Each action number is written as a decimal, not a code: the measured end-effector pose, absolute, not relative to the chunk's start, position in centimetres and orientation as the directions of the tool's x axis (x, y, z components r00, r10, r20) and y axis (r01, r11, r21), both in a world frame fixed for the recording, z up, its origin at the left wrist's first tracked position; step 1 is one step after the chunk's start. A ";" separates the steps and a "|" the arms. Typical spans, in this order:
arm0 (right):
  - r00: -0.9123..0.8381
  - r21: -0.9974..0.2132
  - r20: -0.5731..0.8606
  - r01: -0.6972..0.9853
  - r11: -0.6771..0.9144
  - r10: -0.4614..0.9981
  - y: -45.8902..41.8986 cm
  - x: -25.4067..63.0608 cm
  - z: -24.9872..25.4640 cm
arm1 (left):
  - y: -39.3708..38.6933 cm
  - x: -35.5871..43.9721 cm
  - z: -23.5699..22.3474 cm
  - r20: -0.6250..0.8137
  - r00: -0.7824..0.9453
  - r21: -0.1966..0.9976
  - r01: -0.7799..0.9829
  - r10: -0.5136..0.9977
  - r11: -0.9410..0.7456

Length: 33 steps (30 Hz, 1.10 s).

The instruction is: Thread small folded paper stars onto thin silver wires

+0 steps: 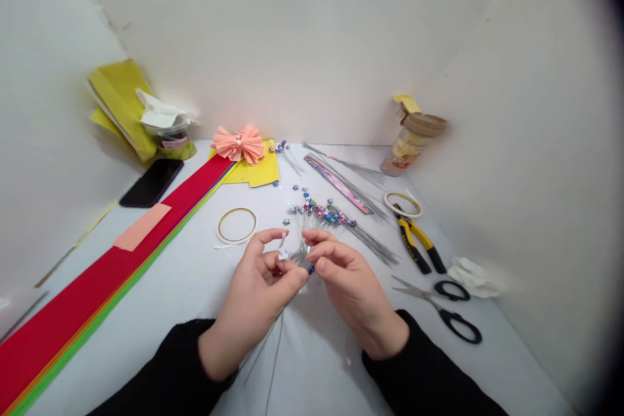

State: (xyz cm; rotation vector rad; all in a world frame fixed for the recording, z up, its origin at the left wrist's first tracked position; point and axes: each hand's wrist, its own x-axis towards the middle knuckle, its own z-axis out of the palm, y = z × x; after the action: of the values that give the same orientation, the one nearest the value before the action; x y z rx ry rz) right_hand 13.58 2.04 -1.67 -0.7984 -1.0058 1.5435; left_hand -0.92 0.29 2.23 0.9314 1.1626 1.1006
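My left hand [270,283] is closed, its thumb pressed over a bundle of thin grey wires [275,344] whose ends trail toward me. A small strip of white tape [283,240] clings to its index fingertip, and a pale star [283,255] shows at its fingers. Opposite it, my right hand [351,279] has its fingers curled in a pinch at a dark blue star [312,268] on the bundle. Its exact hold is partly hidden by the fingers. Just beyond both hands lie several small colourful folded stars [319,209], some on wire stems [373,244].
Scissors [439,305], yellow-black pliers [419,244] and a tape roll [402,204] lie right; another tape roll [236,225] lies left. Long coloured paper [97,279], a peach paper bow [238,144], a phone [151,182] and a paper cup [412,143] are around. Walls enclose the table.
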 end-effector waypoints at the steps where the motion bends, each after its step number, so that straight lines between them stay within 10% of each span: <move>1: -0.200 -0.921 0.042 -0.389 -0.040 0.979 2.1 13.8 -1.7 | 0.3 -1.0 2.2 -0.218 0.041 0.961 -0.167 0.975 0.221; 14: -0.082 -0.830 0.445 0.336 0.445 0.892 1.5 15.1 0.0 | 0.0 -1.3 1.5 -0.074 -0.024 0.997 -0.014 0.997 0.074; 33: -0.293 -0.921 0.016 -0.376 -0.100 0.956 1.9 14.3 -0.8 | 0.1 -1.5 1.1 -0.049 -0.067 0.999 -0.003 0.997 0.049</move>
State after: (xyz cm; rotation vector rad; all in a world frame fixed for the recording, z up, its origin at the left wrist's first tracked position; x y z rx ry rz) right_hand 14.32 1.86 -0.78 -0.7822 -1.0851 1.6150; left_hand -1.51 0.12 1.06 1.1397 1.2799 1.2220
